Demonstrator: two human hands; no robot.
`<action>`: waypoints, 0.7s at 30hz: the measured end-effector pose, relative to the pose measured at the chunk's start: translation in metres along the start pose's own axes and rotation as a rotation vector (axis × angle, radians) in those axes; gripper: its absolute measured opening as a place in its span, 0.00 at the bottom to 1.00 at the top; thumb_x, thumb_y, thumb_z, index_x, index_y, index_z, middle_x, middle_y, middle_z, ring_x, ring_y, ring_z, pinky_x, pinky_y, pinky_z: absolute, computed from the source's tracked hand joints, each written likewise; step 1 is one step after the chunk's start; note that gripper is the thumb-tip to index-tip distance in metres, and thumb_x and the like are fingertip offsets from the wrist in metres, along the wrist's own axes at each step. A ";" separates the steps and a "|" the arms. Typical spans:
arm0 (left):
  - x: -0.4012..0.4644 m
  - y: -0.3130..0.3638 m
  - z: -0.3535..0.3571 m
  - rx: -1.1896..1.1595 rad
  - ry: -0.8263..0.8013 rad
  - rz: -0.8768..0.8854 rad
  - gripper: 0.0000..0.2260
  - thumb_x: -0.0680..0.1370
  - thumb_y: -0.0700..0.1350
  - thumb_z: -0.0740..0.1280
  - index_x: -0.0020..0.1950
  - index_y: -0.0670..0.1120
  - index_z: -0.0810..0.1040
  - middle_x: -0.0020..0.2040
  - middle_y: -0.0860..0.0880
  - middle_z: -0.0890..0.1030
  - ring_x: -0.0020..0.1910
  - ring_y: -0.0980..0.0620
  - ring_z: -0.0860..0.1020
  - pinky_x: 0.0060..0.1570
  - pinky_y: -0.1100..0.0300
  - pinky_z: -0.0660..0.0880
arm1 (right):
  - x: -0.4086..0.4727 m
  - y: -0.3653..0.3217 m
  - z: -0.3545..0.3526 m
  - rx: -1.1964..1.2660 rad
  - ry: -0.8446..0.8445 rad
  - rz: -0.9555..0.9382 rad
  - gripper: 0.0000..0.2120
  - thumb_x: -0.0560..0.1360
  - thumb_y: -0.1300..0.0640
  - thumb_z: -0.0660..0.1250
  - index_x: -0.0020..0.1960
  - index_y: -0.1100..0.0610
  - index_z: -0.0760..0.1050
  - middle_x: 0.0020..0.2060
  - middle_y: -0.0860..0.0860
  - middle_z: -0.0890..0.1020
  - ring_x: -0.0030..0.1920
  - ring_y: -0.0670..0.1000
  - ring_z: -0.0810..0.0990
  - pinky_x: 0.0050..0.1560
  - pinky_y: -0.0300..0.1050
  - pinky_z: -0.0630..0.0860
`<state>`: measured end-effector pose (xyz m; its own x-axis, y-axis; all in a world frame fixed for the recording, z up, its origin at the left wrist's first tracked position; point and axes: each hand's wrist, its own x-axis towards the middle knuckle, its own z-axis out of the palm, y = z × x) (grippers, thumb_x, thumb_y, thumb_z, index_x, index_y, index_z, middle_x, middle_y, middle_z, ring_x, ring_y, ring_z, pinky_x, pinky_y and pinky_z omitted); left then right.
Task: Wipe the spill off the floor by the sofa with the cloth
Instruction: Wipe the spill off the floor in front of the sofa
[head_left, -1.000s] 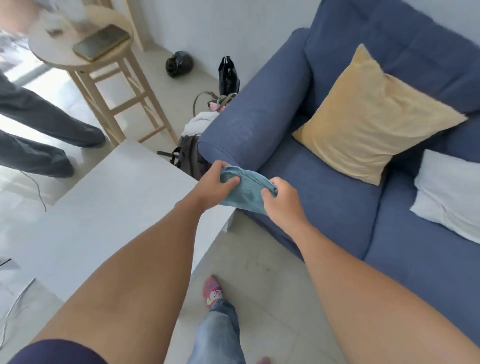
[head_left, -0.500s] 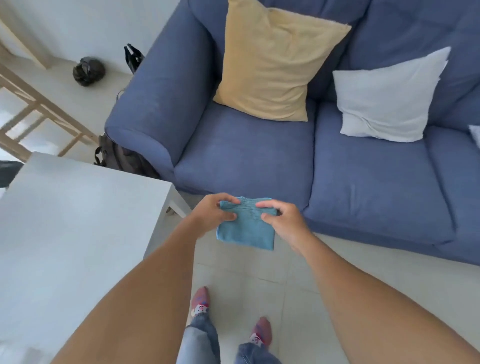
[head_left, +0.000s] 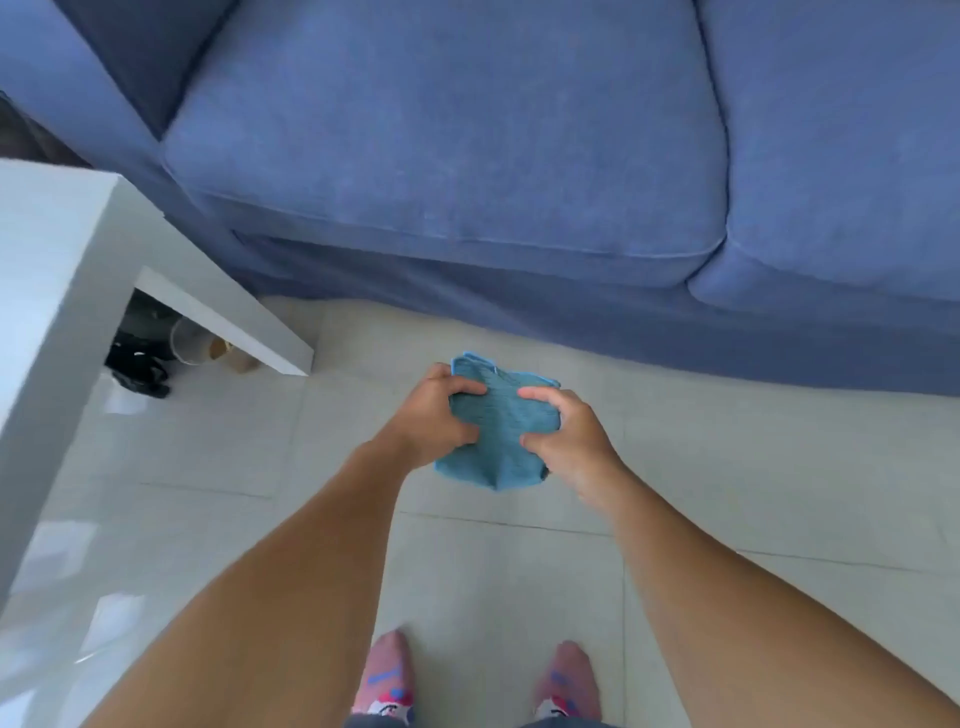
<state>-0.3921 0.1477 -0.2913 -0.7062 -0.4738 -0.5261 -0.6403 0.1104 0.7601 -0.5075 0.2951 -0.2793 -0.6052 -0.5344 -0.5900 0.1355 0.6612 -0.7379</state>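
Blue microfibre cloth (head_left: 496, 434), gripped and bunched by both the left hand (head_left: 434, 418) and right hand (head_left: 563, 441), now hangs over the tiled floor (head_left: 727, 467) before the sofa (head_left: 467, 156), wiping apparently not yet begun.

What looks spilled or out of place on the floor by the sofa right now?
No spill shows on the floor tiles. Both hands, left hand and right hand, hold the blue cloth bunched above it. A cup and dark clutter sit under the white table.
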 end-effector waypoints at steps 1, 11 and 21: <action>0.017 -0.021 0.013 0.015 -0.016 0.011 0.23 0.71 0.32 0.73 0.65 0.45 0.80 0.62 0.52 0.68 0.61 0.51 0.74 0.55 0.66 0.70 | 0.018 0.022 0.008 -0.036 0.013 -0.010 0.27 0.72 0.71 0.67 0.64 0.47 0.78 0.60 0.48 0.74 0.55 0.50 0.77 0.37 0.32 0.74; 0.184 -0.117 0.115 0.262 -0.063 0.173 0.26 0.73 0.30 0.68 0.70 0.43 0.73 0.69 0.47 0.63 0.66 0.47 0.71 0.61 0.65 0.67 | 0.172 0.160 0.030 -0.158 0.238 -0.152 0.25 0.73 0.69 0.66 0.66 0.51 0.77 0.61 0.49 0.71 0.55 0.52 0.76 0.46 0.41 0.72; 0.164 -0.122 0.164 0.390 -0.062 0.232 0.26 0.76 0.33 0.67 0.74 0.44 0.70 0.69 0.48 0.63 0.63 0.44 0.73 0.63 0.52 0.75 | 0.157 0.207 0.011 -0.278 0.260 -0.122 0.26 0.75 0.69 0.64 0.70 0.51 0.74 0.60 0.48 0.67 0.50 0.50 0.74 0.40 0.34 0.70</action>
<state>-0.4794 0.1997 -0.5333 -0.8536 -0.3457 -0.3897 -0.5205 0.5336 0.6666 -0.5655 0.3421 -0.5281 -0.7868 -0.4906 -0.3747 -0.1457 0.7374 -0.6596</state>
